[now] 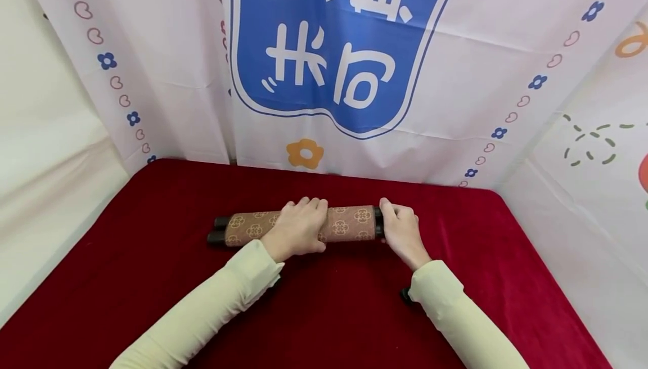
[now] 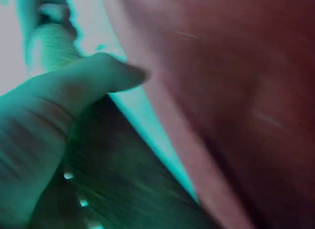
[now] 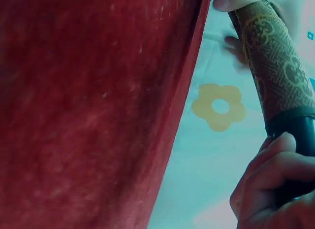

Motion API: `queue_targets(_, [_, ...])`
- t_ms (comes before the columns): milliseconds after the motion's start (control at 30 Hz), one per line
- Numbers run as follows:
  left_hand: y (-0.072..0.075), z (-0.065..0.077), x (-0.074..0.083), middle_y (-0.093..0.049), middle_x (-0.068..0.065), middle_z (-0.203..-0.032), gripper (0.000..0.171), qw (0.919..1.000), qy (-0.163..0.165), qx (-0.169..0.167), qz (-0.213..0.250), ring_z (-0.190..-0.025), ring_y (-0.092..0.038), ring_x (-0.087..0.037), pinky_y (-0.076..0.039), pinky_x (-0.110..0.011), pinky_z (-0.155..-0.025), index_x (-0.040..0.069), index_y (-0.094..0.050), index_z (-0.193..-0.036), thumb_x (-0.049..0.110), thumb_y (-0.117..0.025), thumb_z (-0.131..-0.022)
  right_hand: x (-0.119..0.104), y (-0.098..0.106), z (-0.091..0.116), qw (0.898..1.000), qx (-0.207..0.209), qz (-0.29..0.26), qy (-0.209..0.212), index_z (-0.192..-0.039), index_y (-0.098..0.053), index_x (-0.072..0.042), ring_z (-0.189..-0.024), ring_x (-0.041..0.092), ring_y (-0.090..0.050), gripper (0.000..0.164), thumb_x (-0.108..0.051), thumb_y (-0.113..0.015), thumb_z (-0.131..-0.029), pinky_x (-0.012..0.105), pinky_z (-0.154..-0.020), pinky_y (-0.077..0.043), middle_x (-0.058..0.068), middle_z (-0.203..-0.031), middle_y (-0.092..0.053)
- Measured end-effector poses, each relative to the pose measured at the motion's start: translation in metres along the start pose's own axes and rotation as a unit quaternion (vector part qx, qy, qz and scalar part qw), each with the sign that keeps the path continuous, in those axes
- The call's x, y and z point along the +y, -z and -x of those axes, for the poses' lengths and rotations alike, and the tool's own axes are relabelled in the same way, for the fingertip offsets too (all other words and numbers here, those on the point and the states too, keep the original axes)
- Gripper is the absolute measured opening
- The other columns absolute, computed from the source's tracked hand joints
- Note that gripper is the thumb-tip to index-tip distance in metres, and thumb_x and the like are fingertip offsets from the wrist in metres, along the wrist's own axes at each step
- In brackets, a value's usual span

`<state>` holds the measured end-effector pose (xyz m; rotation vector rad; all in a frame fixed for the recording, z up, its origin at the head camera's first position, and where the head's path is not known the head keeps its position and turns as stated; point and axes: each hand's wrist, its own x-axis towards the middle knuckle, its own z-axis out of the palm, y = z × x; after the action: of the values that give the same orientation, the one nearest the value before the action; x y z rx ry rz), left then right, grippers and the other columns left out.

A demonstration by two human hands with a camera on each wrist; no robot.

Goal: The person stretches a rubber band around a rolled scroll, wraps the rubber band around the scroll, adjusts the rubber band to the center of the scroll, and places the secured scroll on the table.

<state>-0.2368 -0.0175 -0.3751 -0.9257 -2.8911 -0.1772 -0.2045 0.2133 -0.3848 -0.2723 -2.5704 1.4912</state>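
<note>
A brown brocade scroll with gold flower patterns is rolled into two side-by-side rolls, with black ends jutting out at both sides. It lies crosswise over the red-covered table in the head view. My left hand grips it around the middle, fingers over the far side and thumb on the near side. At the right end, my right hand holds the black ends. The right wrist view shows the patterned scroll slanting up from my curled right fingers. The left wrist view is blurred, with the thumb over the dark scroll.
Red velvet cloth covers the table up to its rounded back corners. Behind it hangs a white fabric backdrop with a blue printed sign. White printed panels stand close along both sides.
</note>
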Motion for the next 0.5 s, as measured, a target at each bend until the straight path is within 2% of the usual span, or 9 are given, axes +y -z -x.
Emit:
queue_targets(67, [0.006, -0.002, 0.009, -0.067, -0.009, -0.127, 0.092, 0.9997, -0.019, 0.015, 0.010, -0.116, -0.066, -0.030, -0.056, -0.050, -0.089, 0.005, -0.055, -0.140, 0.056, -0.091, -0.073, -0.002, -0.001, 0.001, 1.000, -0.001, 0.003, 0.003, -0.070, -0.059, -0.011, -0.060, 0.024, -0.060, 0.055, -0.046, -0.044, -0.110, 0.035, -0.057, -0.057, 0.007, -0.066, -0.060])
queue_targets(133, [0.009, -0.008, 0.021, -0.064, -0.011, -0.138, 0.106, 0.9984, -0.036, 0.039, 0.018, -0.124, -0.064, -0.030, -0.056, -0.051, -0.093, 0.005, -0.047, -0.152, 0.063, -0.087, -0.073, -0.005, -0.002, 0.002, 1.000, 0.002, 0.003, 0.007, -0.070, -0.061, -0.011, -0.060, 0.024, -0.060, 0.056, -0.047, -0.044, -0.110, 0.035, -0.056, -0.057, 0.007, -0.066, -0.061])
queue_targets(200, [0.008, -0.013, 0.031, -0.066, -0.009, -0.135, 0.101, 0.9973, -0.045, 0.052, 0.026, -0.121, -0.065, -0.028, -0.057, -0.050, -0.092, 0.007, -0.049, -0.150, 0.065, -0.086, -0.075, -0.008, -0.003, 0.003, 1.000, 0.002, 0.004, 0.013, -0.072, -0.063, -0.009, -0.059, 0.025, -0.061, 0.056, -0.047, -0.045, -0.109, 0.036, -0.056, -0.057, 0.007, -0.066, -0.062])
queue_targets(267, [0.004, -0.016, 0.035, -0.070, -0.005, -0.124, 0.087, 0.9972, -0.045, 0.055, 0.025, -0.111, -0.069, -0.025, -0.058, -0.046, -0.086, 0.010, -0.055, -0.140, 0.061, -0.087, -0.076, -0.011, -0.003, 0.004, 1.000, -0.001, 0.006, 0.016, -0.074, -0.066, -0.009, -0.058, 0.023, -0.061, 0.056, -0.047, -0.045, -0.109, 0.035, -0.056, -0.057, 0.007, -0.067, -0.063])
queue_targets(367, [-0.003, -0.015, 0.026, -0.070, 0.001, -0.109, 0.068, 0.9980, -0.038, 0.044, 0.024, -0.098, -0.070, -0.022, -0.058, -0.043, -0.078, 0.016, -0.060, -0.122, 0.052, -0.091, -0.074, -0.012, 0.000, 0.006, 1.000, -0.009, 0.009, 0.018, -0.075, -0.066, -0.008, -0.059, 0.023, -0.062, 0.056, -0.048, -0.045, -0.109, 0.037, -0.058, -0.059, 0.009, -0.068, -0.063])
queue_targets(500, [-0.008, -0.001, -0.002, -0.068, 0.003, -0.103, 0.061, 0.9991, -0.020, 0.029, 0.023, -0.094, -0.070, -0.021, -0.057, -0.043, -0.075, 0.019, -0.059, -0.113, 0.045, -0.094, -0.071, -0.012, 0.004, 0.007, 1.000, -0.004, 0.013, 0.024, -0.076, -0.066, -0.007, -0.060, 0.023, -0.062, 0.057, -0.048, -0.045, -0.109, 0.039, -0.060, -0.060, 0.010, -0.071, -0.064])
